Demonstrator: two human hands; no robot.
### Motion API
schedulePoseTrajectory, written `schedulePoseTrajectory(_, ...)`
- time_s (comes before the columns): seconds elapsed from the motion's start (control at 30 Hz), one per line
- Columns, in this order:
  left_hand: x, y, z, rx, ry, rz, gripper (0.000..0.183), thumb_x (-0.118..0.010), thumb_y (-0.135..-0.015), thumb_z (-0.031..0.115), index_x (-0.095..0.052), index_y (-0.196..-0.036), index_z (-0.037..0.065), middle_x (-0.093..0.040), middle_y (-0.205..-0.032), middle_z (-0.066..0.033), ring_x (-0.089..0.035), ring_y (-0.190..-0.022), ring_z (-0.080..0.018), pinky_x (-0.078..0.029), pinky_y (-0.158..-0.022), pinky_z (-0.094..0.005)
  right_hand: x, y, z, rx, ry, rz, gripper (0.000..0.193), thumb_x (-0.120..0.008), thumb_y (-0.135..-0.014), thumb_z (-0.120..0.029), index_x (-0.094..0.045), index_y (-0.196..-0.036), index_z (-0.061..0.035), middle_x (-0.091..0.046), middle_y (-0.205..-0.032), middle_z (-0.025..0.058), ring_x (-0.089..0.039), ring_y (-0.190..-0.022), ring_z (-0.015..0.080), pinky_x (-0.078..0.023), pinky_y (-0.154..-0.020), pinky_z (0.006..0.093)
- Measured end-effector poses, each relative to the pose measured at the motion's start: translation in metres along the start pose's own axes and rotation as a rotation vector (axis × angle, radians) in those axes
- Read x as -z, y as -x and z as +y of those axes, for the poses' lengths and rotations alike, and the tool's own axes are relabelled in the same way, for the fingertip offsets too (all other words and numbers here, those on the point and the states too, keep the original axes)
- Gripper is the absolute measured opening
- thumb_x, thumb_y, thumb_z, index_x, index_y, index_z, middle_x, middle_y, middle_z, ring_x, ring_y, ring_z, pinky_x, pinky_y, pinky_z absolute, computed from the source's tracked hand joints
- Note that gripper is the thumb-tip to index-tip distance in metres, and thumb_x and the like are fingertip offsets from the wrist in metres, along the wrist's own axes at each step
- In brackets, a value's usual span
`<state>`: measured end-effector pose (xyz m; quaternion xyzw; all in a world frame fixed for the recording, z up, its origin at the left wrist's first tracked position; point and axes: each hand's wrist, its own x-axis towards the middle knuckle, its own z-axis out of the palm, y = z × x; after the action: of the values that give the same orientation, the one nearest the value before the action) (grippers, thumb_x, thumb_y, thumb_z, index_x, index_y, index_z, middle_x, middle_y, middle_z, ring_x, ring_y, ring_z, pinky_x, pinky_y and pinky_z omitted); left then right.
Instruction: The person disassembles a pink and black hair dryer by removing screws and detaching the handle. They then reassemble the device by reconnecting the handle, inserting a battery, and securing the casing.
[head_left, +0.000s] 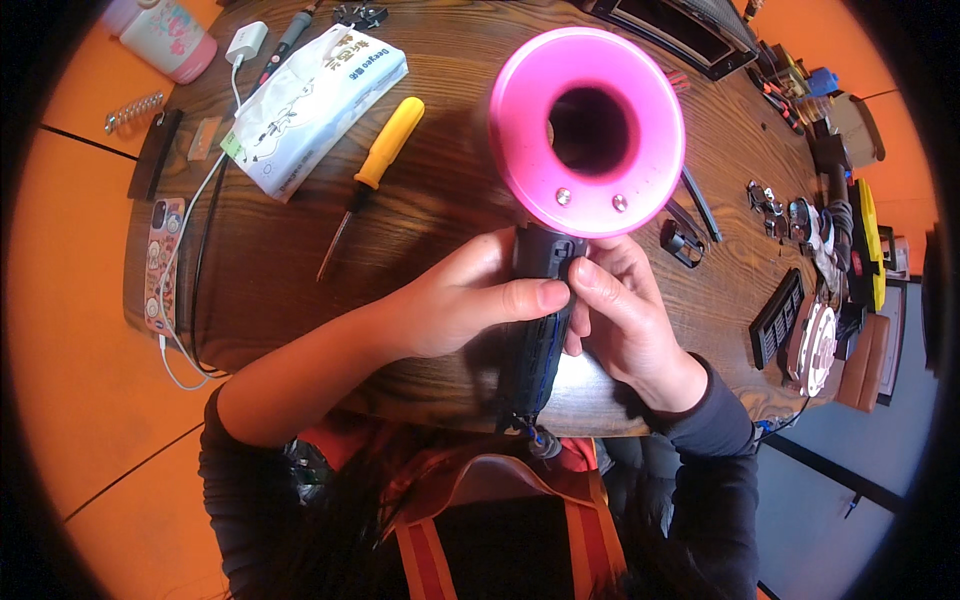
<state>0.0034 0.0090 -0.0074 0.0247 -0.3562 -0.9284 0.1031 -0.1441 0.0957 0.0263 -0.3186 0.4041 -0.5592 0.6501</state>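
Pink hair dryer [585,135] nearest, dark wooden table [440,200], orange floor [70,330]

We count two hands [470,300] at work, the left and the right [625,310], both on one hair dryer [585,130] with a pink ring head. On the counter [450,210] we count one yellow-handled screwdriver [375,170], one white tissue pack [310,105], one phone [163,262] in a patterned case, one white charger plug [245,42] and one pink-and-white bottle [165,35]. At the left edge lies one metal spring [133,112]. The small parts at the right edge — dark, crowded — we cannot count.
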Motion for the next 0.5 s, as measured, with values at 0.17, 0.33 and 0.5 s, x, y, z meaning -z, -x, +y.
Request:
schedulePoseTrajectory(0.17,-0.003,-0.002,-0.003,-0.063,0.069,0.032,0.034,-0.054,-0.089,0.02,-0.041,-0.114,0.002,-0.056,-0.096,-0.0119,-0.058,-0.089,-0.0203,-0.047,-0.081,-0.0341,0.0,0.004,-0.011,0.099,0.501,0.132,0.028,-0.053,-0.087,-0.013,-0.048,-0.112,-0.0009,-0.061,-0.088,0.009,-0.057,-0.061,0.0096,-0.043,-0.045,0.0213)
schedulePoseTrajectory(0.33,-0.001,-0.003,-0.002,-0.116,-0.023,-0.021,0.046,-0.055,-0.084,0.038,-0.041,-0.111,0.004,-0.055,-0.094,-0.0118,-0.058,-0.087,-0.0224,-0.047,-0.081,-0.0376,-0.018,0.013,-0.041,1.01,1.437,0.064,0.018,-0.054,-0.075,-0.005,-0.058,-0.093,-0.0047,-0.051,-0.059,0.0014,-0.049,-0.045,0.0102,-0.038,-0.042,0.025)
schedulePoseTrajectory(0.5,0.001,-0.008,-0.001,-0.066,-0.131,0.046,0.066,-0.053,-0.075,0.062,-0.039,-0.107,0.006,-0.054,-0.086,-0.0116,-0.059,-0.08,-0.0234,-0.05,-0.077,-0.0458,-0.067,0.043,-0.053,0.961,1.478,-0.444,0.014,-0.063,-0.065,-0.009,-0.063,-0.078,-0.0125,-0.041,-0.051,-0.0036,-0.042,-0.041,0.007,-0.03,-0.038,0.0214)
